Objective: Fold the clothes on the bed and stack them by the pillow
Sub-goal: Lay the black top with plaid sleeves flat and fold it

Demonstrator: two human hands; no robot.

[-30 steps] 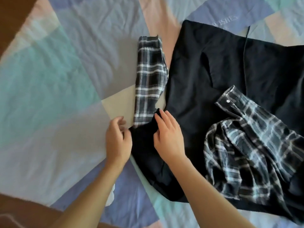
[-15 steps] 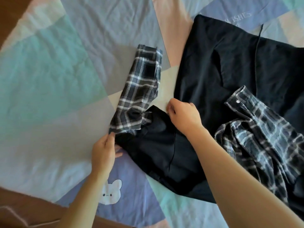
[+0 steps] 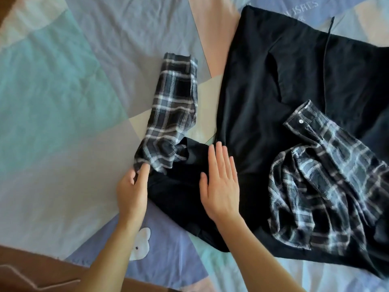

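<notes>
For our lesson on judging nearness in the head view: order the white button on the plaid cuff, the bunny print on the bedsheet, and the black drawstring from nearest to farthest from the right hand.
From the right hand:
1. Bunny print, lower left, beside the left forearm.
2. White button, to the upper right, on the plaid cuff.
3. Black drawstring, at the top right, over the black garment.

The large black cloth garment [image 3: 273, 85] runs off the picture at three o'clock, so its full shape cannot be told. The crumpled black-and-white plaid shirt sleeve [image 3: 328, 182] is also cut there, at four o'clock. Pale printed lettering [image 3: 303, 8] on the pastel patchwork bedsheet [image 3: 63, 102] at one o'clock is partly covered and unreadable. The left hand [image 3: 131, 190] hides its own fingertips in plaid cloth.
</notes>
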